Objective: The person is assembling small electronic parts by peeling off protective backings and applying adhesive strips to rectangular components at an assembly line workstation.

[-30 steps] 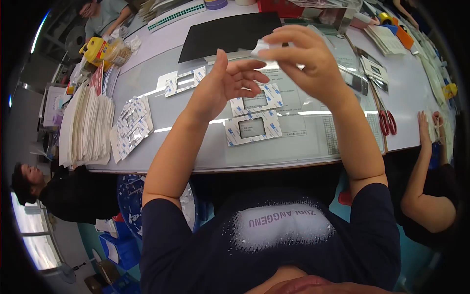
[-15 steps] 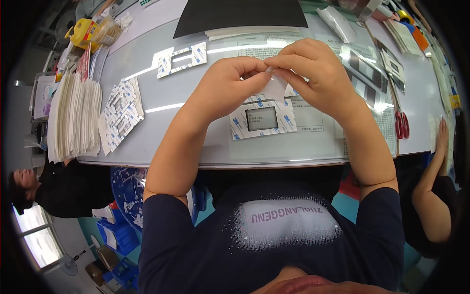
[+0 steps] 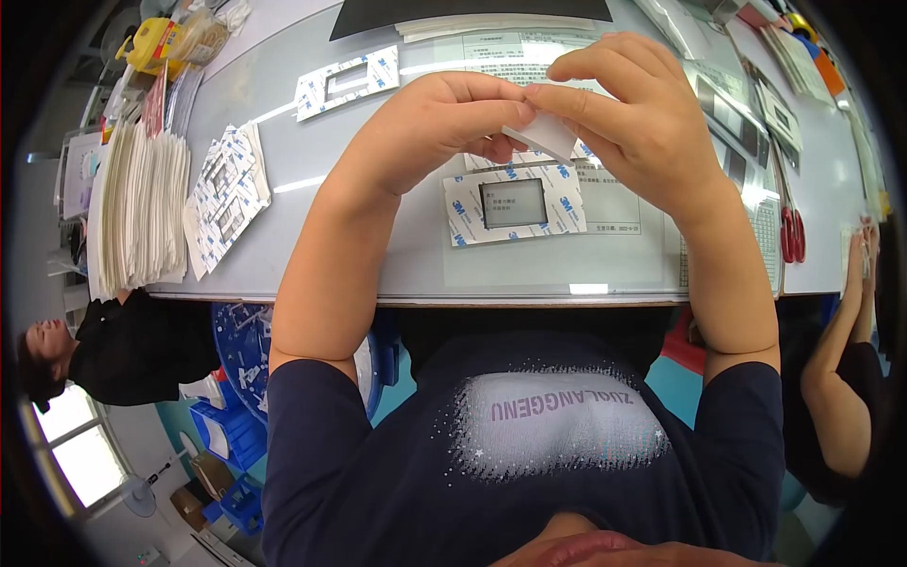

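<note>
Head: left fingers point(image 3: 484, 89) curled inward

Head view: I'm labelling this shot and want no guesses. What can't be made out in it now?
All in the head view:
- White piece: upper edge hidden by the left hand.
- Right hand: its hold on the piece is unclear where the hands overlap.
- Middle frame: mostly hidden by piece and hands.
- Black sheet: far end cut off by the top edge.
- Left frames: overlap hides their number.
</note>
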A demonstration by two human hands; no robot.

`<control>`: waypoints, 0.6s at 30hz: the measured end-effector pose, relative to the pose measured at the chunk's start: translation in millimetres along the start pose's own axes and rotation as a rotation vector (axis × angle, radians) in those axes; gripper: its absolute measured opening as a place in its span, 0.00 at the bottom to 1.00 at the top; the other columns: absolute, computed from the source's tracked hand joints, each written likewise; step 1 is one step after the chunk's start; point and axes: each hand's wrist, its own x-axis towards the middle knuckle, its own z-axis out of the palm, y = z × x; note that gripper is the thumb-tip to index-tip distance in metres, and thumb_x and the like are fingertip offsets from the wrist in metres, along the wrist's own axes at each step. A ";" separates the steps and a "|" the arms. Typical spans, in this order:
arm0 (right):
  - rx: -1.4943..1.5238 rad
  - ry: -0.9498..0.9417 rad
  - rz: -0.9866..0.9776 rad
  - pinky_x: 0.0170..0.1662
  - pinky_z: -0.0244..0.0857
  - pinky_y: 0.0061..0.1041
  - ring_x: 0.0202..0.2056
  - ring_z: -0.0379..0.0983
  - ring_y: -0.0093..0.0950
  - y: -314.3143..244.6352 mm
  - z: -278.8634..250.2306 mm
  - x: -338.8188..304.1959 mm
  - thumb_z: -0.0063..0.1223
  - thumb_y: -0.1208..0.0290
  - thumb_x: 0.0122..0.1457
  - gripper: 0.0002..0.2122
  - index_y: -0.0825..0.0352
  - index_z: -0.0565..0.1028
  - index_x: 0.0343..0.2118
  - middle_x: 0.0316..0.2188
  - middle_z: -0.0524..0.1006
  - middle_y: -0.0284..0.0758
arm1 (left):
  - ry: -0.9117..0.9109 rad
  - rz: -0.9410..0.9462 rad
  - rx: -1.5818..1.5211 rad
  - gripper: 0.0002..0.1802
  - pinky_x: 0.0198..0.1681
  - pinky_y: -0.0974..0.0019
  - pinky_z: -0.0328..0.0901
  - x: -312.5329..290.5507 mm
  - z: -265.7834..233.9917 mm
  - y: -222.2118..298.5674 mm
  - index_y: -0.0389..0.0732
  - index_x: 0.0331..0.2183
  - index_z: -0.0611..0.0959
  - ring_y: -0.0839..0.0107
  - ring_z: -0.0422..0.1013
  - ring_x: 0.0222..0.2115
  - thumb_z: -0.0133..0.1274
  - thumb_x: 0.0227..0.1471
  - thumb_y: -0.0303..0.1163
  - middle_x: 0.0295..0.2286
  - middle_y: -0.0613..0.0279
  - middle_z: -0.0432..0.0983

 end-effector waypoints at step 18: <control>0.094 0.141 -0.101 0.36 0.73 0.30 0.36 0.78 0.35 -2.5 2.0 0.0 0.65 0.82 0.45 0.14 0.66 0.82 0.38 0.36 0.80 0.34 | -0.021 -0.015 -0.074 0.19 0.39 0.71 0.74 -1.4 2.9 5.3 0.37 0.37 0.86 0.75 0.78 0.29 0.58 0.61 0.45 0.30 0.60 0.83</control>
